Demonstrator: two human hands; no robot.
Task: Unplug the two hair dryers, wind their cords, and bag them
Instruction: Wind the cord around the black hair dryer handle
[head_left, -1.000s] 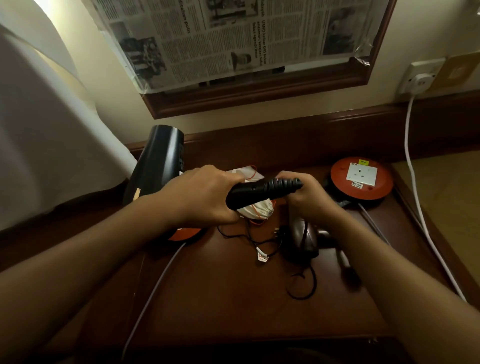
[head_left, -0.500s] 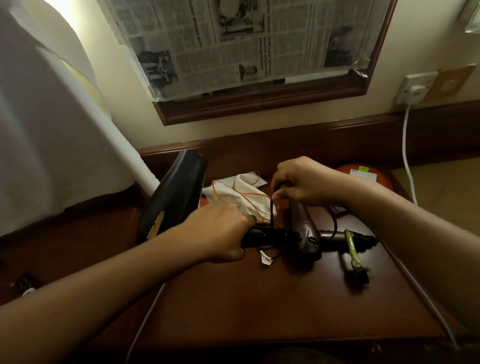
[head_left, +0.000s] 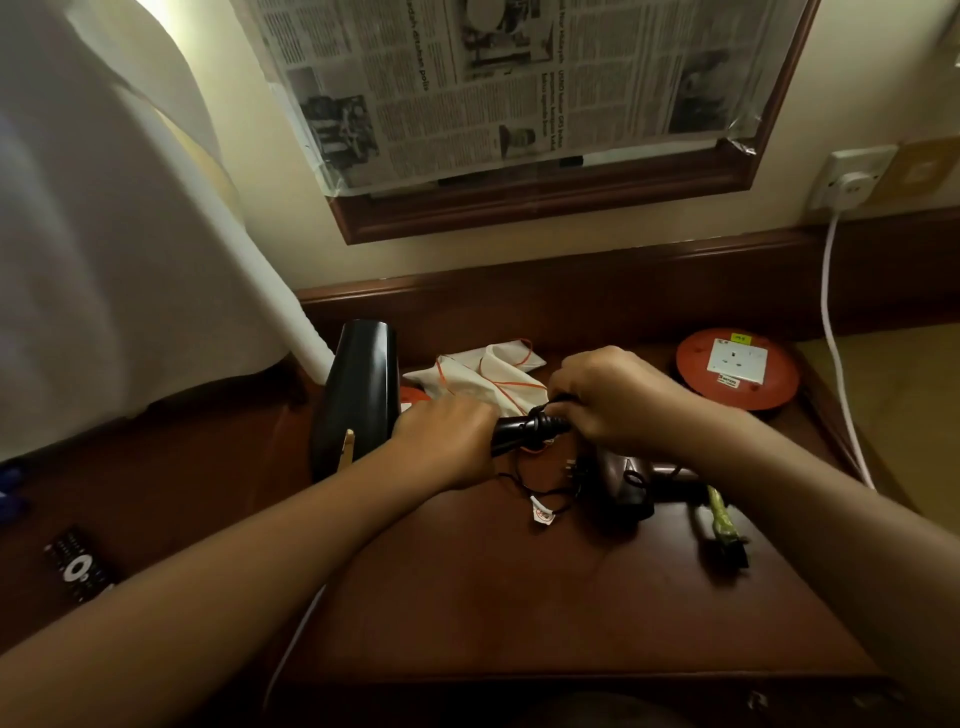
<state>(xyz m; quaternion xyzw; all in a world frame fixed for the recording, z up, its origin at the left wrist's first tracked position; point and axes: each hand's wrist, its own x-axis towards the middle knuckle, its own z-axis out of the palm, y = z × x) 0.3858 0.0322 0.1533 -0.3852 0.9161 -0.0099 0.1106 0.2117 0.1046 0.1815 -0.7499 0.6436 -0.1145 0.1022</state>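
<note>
A person's two bare forearms reach forward over a dark reddish-brown wooden table (head_left: 519, 597) set against a cream wall. The left hand (head_left: 447, 441) is wrapped around the handle of a large glossy black hair dryer (head_left: 363, 395), whose barrel points away toward the wall, held just above the table's left rear part. The right hand (head_left: 608, 400) sits just beside the left, its fingers curled and pinching the thin black cord (head_left: 543, 415) where it leaves the ribbed end of the handle. More of that cord trails loosely on the table below the hands, with a small white tag (head_left: 543, 517) lying on it. Just in front of the right wrist lies a second, smaller dark brown hair dryer (head_left: 623, 478) on its side, and beside it a pale green strip (head_left: 719, 514) with a dark end; what it is cannot be told. Behind the hands rests a crumpled white cloth drawstring bag with orange strings (head_left: 483, 374). At the far right of the table sits a round orange extension reel with a white socket face (head_left: 737, 369). A white cable (head_left: 831, 332) runs down from a white wall socket (head_left: 852, 179) on the right. Above the table hangs a dark wooden frame (head_left: 545, 208) covered with newspaper (head_left: 493, 88). A white curtain (head_left: 104, 234) fills the left side, and a black remote control (head_left: 78, 566) lies at lower left.
</note>
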